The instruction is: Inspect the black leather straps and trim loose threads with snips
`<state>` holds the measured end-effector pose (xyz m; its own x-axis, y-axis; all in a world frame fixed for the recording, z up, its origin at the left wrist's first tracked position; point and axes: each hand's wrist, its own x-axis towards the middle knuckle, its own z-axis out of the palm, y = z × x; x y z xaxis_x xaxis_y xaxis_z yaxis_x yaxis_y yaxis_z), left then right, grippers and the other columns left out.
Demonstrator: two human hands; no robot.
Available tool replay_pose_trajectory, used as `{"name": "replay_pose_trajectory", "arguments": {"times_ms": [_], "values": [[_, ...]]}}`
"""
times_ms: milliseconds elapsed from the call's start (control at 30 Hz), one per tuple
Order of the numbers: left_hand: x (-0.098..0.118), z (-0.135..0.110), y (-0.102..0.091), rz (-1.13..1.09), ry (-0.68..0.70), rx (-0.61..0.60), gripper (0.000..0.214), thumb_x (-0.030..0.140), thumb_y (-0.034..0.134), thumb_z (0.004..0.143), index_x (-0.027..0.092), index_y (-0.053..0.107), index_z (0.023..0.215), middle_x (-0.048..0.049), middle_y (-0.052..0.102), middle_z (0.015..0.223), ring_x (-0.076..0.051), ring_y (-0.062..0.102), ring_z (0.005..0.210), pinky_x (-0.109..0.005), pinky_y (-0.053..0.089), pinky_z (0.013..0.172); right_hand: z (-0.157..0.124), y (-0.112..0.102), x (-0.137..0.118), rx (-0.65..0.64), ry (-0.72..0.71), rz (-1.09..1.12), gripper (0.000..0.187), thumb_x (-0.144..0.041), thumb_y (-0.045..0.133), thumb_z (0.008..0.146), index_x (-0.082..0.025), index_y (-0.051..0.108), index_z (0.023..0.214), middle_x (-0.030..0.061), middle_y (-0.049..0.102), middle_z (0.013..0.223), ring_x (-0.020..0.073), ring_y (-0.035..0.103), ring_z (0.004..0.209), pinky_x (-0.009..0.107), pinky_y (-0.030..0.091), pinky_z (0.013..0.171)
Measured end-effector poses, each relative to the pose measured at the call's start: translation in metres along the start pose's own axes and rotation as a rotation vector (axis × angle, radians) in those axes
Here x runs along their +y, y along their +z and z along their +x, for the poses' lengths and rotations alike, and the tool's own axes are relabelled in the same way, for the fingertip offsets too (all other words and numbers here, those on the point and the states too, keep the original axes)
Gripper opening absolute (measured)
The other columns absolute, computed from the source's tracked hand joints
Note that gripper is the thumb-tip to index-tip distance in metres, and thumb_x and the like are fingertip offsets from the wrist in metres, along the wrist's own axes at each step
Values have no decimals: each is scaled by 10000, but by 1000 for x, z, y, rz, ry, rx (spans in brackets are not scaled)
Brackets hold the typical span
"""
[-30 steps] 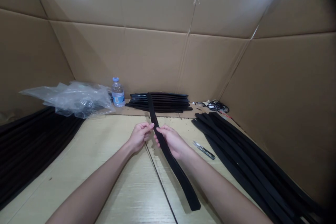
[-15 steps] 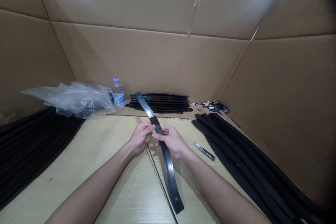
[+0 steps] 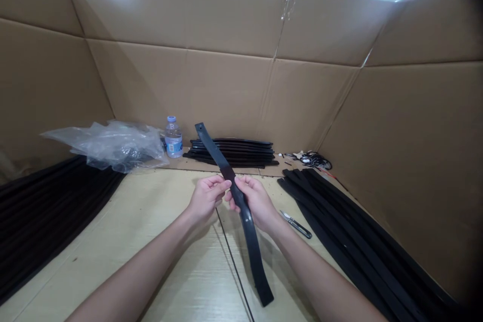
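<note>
A long, curved, glossy black strip [image 3: 253,241] with a hole near its far end slants across the middle of the view. My right hand [image 3: 258,201] is closed around its middle, thumb on top. A dull dark band [image 3: 227,172] wraps the black strip just beyond my thumbs. My left hand [image 3: 206,198] is closed in a pinch at the band's edge, thumb touching the black strip. From under the left fingers a thin dark tape [image 3: 236,264], seen edge-on, runs down to the bottom edge. Its upper end is hidden by the fingers.
Thread snips [image 3: 296,225] lie right of my right hand, beside long black fabric strips [image 3: 347,246]. More dark strips [image 3: 49,211] lie left. At the back are plastic bags [image 3: 121,146], a bottle [image 3: 173,138], stacked curved black strips [image 3: 245,153] and cardboard walls [image 3: 219,85].
Both hands and the curved black strip have shifted slightly right in view. The strip has rolled, so its far part looks darker now. The whole scene sits a little lower.
</note>
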<state>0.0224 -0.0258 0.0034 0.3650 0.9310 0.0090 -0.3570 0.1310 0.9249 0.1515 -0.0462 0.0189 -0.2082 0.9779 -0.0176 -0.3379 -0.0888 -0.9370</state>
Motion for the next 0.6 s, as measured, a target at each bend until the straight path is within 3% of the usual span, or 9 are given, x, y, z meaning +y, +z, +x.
{"name": "replay_pose_trajectory", "arguments": {"times_ms": [167,333,500,600], "values": [[4,-3,4,14,35,45,317,371,633,692,110,459,649,44,457,441,29,248,335,-112,121,357,-5,5,-4,50,-34,-63,323,-450,528,820,-152,455,718,-6,550,536,59,427,371,156,281,331],[6,-6,9,-26,28,53,323,372,632,691,122,433,644,71,373,412,29,202,338,-121,103,354,-8,9,-8,95,-42,-94,355,-480,523,811,-153,445,697,-12,524,510,59,407,353,162,267,319],[6,-5,8,-53,9,25,305,391,606,710,130,447,703,66,395,430,23,192,343,-128,89,354,-8,10,-8,69,-35,-64,339,-465,535,809,-158,438,702,-9,538,515,66,420,359,167,281,329],[5,-4,6,-99,0,24,307,408,595,716,131,466,739,88,306,419,23,169,342,-128,81,352,-7,11,-6,58,-45,-35,319,-462,531,813,-164,448,738,-1,561,538,76,444,379,168,289,337]]}}
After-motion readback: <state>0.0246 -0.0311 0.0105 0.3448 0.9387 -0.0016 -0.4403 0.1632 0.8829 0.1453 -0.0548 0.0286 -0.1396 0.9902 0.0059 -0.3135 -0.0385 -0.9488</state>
